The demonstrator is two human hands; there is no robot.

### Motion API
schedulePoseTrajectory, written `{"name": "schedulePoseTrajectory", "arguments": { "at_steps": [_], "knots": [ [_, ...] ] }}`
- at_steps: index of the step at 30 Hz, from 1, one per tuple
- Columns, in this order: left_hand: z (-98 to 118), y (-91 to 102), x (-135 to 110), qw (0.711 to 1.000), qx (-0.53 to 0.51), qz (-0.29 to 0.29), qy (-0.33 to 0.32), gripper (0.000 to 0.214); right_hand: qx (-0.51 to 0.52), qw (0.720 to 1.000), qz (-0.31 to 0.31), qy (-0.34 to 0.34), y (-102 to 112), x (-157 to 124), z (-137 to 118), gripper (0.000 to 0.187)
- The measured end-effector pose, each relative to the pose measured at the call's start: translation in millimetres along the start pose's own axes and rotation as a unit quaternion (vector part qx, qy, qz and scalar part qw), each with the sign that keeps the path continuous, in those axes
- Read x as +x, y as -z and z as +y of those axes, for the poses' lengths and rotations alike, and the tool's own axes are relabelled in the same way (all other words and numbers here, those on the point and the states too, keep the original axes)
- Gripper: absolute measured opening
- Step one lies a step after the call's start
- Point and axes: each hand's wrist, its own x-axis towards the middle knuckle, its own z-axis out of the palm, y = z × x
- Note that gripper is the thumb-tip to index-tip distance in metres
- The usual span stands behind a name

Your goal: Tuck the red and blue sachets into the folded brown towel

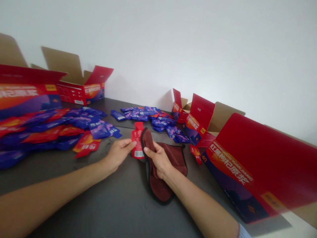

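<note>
Pinched between thumb and fingers, the left edge of a flat red pouch with a narrow top tab and a white barcode label (138,140) is held by the left hand (119,152). The right hand (158,159) is closed on a soft brown cloth with black edging (177,158), its thumb pressing on the bunched fabric. One fold of the cloth stands against the pouch's right side and covers part of it; whether the right fingers behind also grip the pouch cannot be told. Both items are in front of the person, above a dark grey tabletop (106,205). A pale blue sleeve (244,232) shows at the right forearm's lower end.

To the right stands a large open red cardboard carton with orange and purple artwork (235,175), blurred toward the picture's edge. On the left spreads a broad heap of glossy blue-purple and red pouches (52,130), with an orange-red pouch (87,143) lying at its near right side. A small red packet (196,154) lies just beside the right-hand carton.

Beyond the hands is a second, looser pile of mostly blue pouches (151,115). Two smaller open red cartons (194,127) stand right of it, and two more open red printed cartons (81,92) behind the left heap. A plain whitish wall (158,49) rises behind everything.
</note>
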Motion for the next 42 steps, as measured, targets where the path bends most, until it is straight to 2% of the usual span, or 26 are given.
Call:
{"name": "schedulePoseTrajectory", "arguments": {
  "at_steps": [4,8,11,14,17,19,25,28,31,33,36,39,42],
  "knots": [
    [-3.0,0.6,1.3,0.999,0.033,-0.016,-0.018,0.033,0.019,0.999,0.024,-0.044,4.2,2.8,-1.8,0.052],
    [-8.3,3.2,2.8,0.989,0.126,-0.026,-0.068,0.033,0.017,0.998,0.031,-0.061,6.8,4.8,-3.8,0.047],
    [-10.9,3.1,1.2,0.977,0.178,-0.056,-0.1,0.034,0.01,0.995,0.069,-0.07,6.0,5.9,-6.3,0.041],
    [-11.0,0.9,-1.7,0.969,0.2,-0.092,-0.108,0.032,0.01,0.991,0.108,-0.073,3.4,6.4,-10.6,0.035],
    [-8.9,-0.8,-3.6,0.968,0.207,-0.099,-0.099,0.031,0.009,0.99,0.126,-0.055,0.5,6.0,-15.0,0.024],
    [-7.4,-0.9,-4.4,0.971,0.203,-0.089,-0.091,0.03,0.01,0.991,0.123,-0.052,-0.3,6.0,-16.7,0.013],
    [-7.7,0.7,-6.9,0.979,0.196,-0.013,-0.05,0.03,-0.024,0.996,0.07,-0.043,2.3,6.9,-7.7,0.028],
    [-10.2,2.0,-6.7,0.979,0.199,0.03,-0.043,0.029,-0.063,0.996,0.066,-0.017,0.9,6.4,0.1,0.026],
    [-9.2,3.7,-5.4,0.972,0.226,0.043,-0.052,0.027,-0.051,0.996,0.071,-0.005,-1.6,6.3,2.6,0.019],
    [-4.5,4.4,-5.0,0.962,0.259,0.024,-0.076,0.029,-0.027,0.996,0.077,-0.02,-1.8,7.5,0.9,0.013],
    [6.8,3.9,-6.3,0.925,0.345,-0.016,-0.158,0.034,-0.001,0.994,0.106,-0.03,1.2,12.2,-3.3,0.007],
    [16.0,0.9,-11.4,0.891,0.4,-0.066,-0.206,0.037,-0.007,0.989,0.147,-0.007,6.8,19.2,-7.7,0.014],
    [18.5,-3.2,-18.7,0.879,0.406,-0.121,-0.218,0.036,-0.022,0.986,0.167,0.009,13.1,24.0,-13.7,0.022]
  ]
}}
